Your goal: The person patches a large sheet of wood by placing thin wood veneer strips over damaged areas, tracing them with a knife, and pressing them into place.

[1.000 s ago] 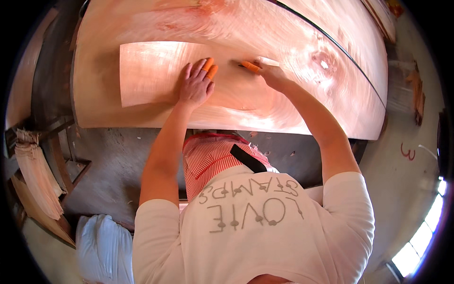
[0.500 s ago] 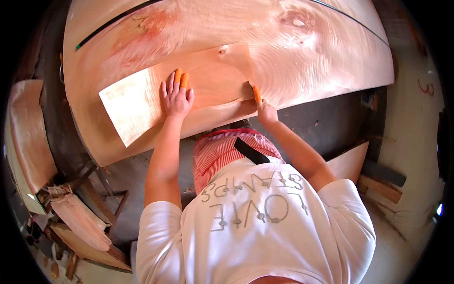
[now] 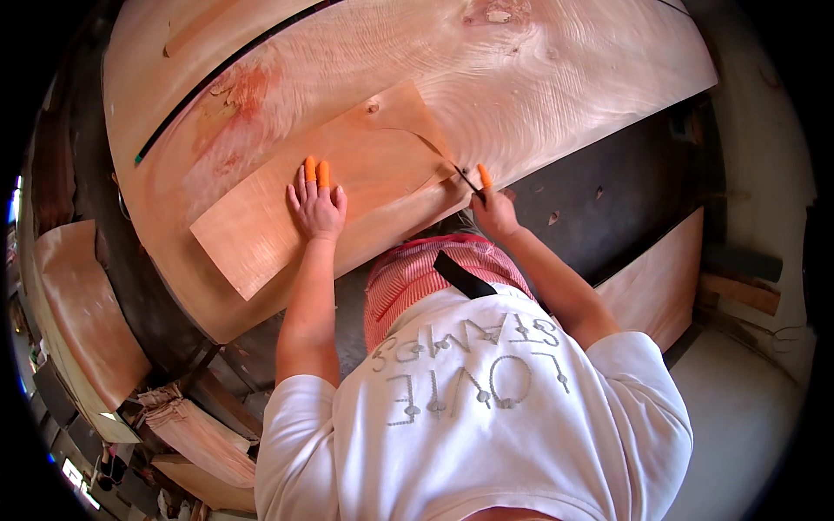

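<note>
Fingers (image 3: 311, 178) of the left hand (image 3: 316, 208) lie spread and flat, two of them capped in orange tips, pressing down on a smaller veneer piece (image 3: 347, 187) without gripping it. Over at the right hand (image 3: 493, 211), the fingers are curled tight round a thin dark blade (image 3: 466, 179), an orange tip on the forefinger; the blade's point meets the near right edge of the veneer piece, though whether it is a knife or a scribe is hard to tell at this size. That piece lies slantwise on a large pale veneer sheet (image 3: 539, 78), which covers the tabletop (image 3: 217, 326) and shows a knot at the far edge. A dark curved strip (image 3: 217, 74) crosses the sheet far left. More curved veneer (image 3: 82, 295) is stacked at the near left.
</note>
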A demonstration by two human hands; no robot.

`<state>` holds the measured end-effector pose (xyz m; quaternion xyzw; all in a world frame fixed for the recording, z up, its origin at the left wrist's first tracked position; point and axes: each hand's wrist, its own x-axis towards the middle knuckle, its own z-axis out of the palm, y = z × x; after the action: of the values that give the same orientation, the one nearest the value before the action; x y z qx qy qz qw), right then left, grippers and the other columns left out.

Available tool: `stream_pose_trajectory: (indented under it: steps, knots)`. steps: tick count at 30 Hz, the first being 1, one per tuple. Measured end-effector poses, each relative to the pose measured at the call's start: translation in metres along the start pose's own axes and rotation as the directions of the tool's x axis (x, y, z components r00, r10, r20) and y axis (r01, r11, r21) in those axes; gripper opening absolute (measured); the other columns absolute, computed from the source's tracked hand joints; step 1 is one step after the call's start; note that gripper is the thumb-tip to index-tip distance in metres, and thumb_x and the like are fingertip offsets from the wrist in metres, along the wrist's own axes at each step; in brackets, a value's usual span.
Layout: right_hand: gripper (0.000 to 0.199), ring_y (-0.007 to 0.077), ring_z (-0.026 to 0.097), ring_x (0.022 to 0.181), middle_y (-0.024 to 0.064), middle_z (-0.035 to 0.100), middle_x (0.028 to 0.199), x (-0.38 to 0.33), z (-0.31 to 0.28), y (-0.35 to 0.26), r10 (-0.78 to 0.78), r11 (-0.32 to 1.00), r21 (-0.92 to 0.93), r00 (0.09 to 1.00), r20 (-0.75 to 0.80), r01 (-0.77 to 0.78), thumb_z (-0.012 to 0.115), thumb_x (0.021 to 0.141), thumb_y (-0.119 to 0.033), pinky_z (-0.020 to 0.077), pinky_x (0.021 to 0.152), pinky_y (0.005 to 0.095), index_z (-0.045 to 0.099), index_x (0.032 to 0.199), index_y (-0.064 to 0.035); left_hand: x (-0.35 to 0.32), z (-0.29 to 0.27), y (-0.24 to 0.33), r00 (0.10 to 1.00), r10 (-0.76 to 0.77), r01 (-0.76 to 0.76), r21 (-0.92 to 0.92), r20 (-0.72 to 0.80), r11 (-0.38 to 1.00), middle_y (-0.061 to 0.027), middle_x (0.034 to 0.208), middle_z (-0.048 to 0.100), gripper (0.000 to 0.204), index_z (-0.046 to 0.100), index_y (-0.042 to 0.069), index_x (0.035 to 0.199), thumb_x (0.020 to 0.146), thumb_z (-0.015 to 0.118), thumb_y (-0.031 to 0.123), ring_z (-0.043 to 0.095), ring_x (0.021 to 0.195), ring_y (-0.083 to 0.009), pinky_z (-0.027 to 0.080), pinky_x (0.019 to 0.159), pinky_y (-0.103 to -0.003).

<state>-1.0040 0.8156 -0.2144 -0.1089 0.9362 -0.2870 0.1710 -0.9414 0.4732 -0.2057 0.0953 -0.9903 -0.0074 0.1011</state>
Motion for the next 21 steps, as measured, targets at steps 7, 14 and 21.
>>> stream_pose_trajectory:
  steps: [7, 14, 21]
  knots:
    - [0.028, 0.0156, 0.063, 0.07, 0.0064, 0.066, 0.074, 0.053, -0.002, -0.005, 0.19, 0.85, 0.522, 0.966, -0.174, -0.073, 0.056, 0.087, -0.022, 0.0478, 0.064, 0.0282, 0.059, 0.108, -0.005, 0.003, 0.001, 0.005, 1.0, 0.007, -0.007, -0.027, -0.016, 1.0, -0.0108, 0.14, 0.036, 0.054, 0.044, 0.011, 0.13, 0.082, 0.051, 0.034, 0.033, 0.129, -0.0277, 0.025, 0.103, -0.05]
    - [0.029, 0.0129, 0.062, 0.073, 0.0071, 0.066, 0.078, 0.101, -0.001, -0.054, 0.214, 0.832, 0.526, 0.977, -0.005, -0.18, 0.069, 0.076, -0.024, 0.048, 0.066, 0.0272, 0.059, 0.088, 0.0009, -0.001, 0.0, -0.001, 1.0, -0.015, 0.015, -0.033, -0.024, 0.999, -0.0113, 0.139, 0.037, 0.054, 0.045, 0.01, 0.13, 0.082, 0.05, 0.035, 0.033, 0.129, -0.0274, 0.025, 0.103, -0.049]
    - [0.02, 0.0081, 0.047, 0.063, -0.0005, 0.054, 0.07, 0.113, -0.037, -0.066, -0.091, 0.894, 0.443, 0.996, 0.019, 0.073, 0.066, 0.079, -0.017, 0.0403, 0.059, 0.0246, 0.059, 0.089, -0.0016, -0.002, -0.005, 0.0, 0.999, -0.041, 0.041, -0.063, -0.001, 0.997, -0.0097, 0.14, 0.036, 0.053, 0.046, 0.012, 0.13, 0.082, 0.05, 0.036, 0.031, 0.131, -0.0251, 0.021, 0.105, -0.048]
